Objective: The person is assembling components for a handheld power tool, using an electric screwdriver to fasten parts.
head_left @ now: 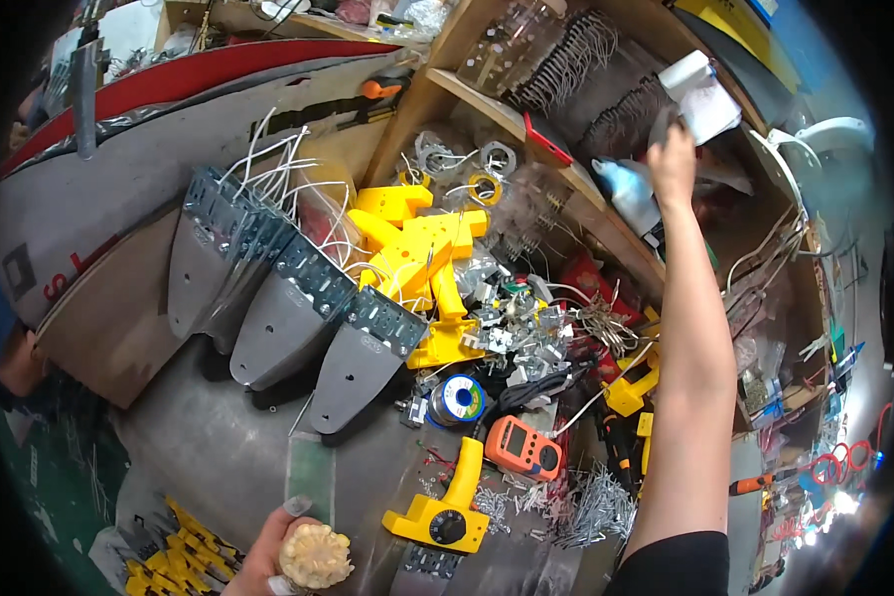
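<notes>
My left hand (263, 558), low in the view, has its fingers closed round a pale yellow corn cob (315, 556), whose kernelled end faces up. My right arm stretches far up to a wooden shelf compartment. There my right hand (673, 167) is closed at the edge of a white, crumpled tissue (710, 109); its fingertips are partly hidden. A blue-and-white plastic package (628, 192) lies just left of that wrist. Between my arms a yellow pistol-grip housing (447, 512) with a black dial lies on the bench.
Grey tapered metal parts (363, 372) with white wires stand at left. Yellow plastic housings (422, 248) and loose electrical parts are heaped mid-bench. Nearby are a solder spool (457, 398), an orange meter (522, 448) and screws (598, 507). A red phone-like object (548, 139) rests on the shelf edge.
</notes>
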Demonstrator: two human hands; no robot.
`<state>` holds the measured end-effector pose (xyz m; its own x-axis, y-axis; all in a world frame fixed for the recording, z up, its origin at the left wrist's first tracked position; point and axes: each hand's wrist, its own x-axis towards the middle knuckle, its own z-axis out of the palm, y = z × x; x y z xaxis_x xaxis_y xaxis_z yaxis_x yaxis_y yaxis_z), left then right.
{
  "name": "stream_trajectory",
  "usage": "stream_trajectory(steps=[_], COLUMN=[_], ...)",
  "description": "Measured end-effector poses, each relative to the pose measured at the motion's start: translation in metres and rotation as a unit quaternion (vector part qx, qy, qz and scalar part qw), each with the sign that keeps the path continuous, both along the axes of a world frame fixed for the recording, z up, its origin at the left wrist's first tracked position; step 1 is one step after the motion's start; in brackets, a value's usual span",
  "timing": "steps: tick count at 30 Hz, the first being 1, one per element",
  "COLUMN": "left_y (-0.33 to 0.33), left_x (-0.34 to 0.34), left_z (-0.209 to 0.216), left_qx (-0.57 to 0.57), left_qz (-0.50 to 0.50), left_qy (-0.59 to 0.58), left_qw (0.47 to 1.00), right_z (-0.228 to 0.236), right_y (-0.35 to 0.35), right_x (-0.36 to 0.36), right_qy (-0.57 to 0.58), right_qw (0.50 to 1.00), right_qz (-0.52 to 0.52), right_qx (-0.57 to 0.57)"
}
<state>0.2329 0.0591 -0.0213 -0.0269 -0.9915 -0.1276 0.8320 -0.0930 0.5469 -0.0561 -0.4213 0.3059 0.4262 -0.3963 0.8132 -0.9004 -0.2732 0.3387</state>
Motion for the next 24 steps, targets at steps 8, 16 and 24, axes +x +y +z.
stream_trajectory(steps=[8,16,24], left_y=[-0.019,-0.014,-0.003], left_x=[0.001,-0.004,-0.003], left_z=[-0.001,-0.009,0.001], left_qx=[0.061,0.065,0.004], left_qz=[-0.036,-0.076,-0.082], left_qy=[0.080,0.083,0.018], left_qw=[0.994,0.992,0.996], right_z=[-0.031,-0.113,-0.182], right_y=[0.107,0.082,0.038], right_x=[0.056,0.073,0.049], right_qy=[-0.093,0.240,0.140], right_qw=[0.968,0.831,0.791], right_qz=[0.223,-0.227,-0.324], right_qx=[-0.060,0.448,0.499])
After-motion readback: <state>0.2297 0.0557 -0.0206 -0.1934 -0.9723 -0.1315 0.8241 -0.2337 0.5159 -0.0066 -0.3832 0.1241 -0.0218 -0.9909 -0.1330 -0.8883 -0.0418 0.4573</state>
